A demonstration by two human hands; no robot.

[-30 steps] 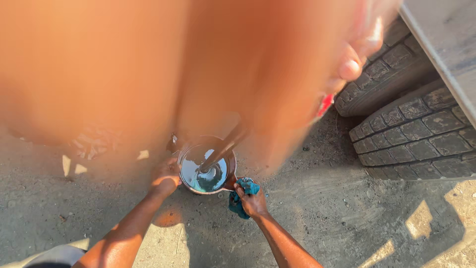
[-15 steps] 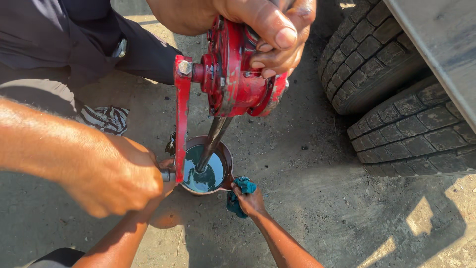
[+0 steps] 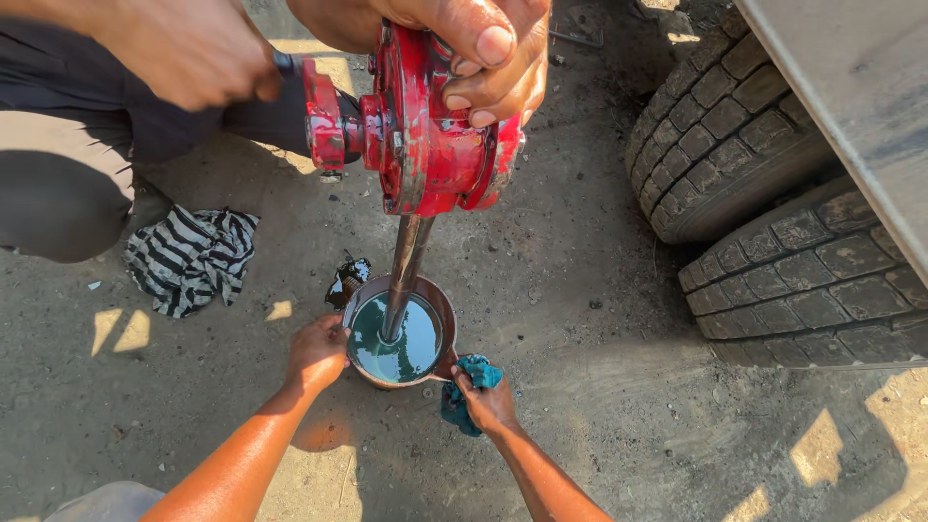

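Red pump (image 3: 430, 145): clasped atop by right hand (image 3: 474, 53).
Crank handle (image 3: 290, 66): fisted in left hand (image 3: 188, 48).
Pipe (image 3: 404, 275): dipped mid-can (image 3: 396, 338), rim clear.
Tyres (image 3: 764, 184): well right.

The pump (image 3: 435, 135) sits at top centre, the right hand (image 3: 483, 53) on top of it and the left hand (image 3: 193, 48) at the crank handle to its left. Its pipe (image 3: 404, 280) runs down into the liquid in the can (image 3: 440, 304) on the ground below. Another person's hands hold the can on both sides, one (image 3: 317, 353) on its left, the other (image 3: 488, 404) on its right with a rag (image 3: 464, 387). A cloth (image 3: 188, 256) lies to the left. Two tyres (image 3: 764, 193) stand on the right.
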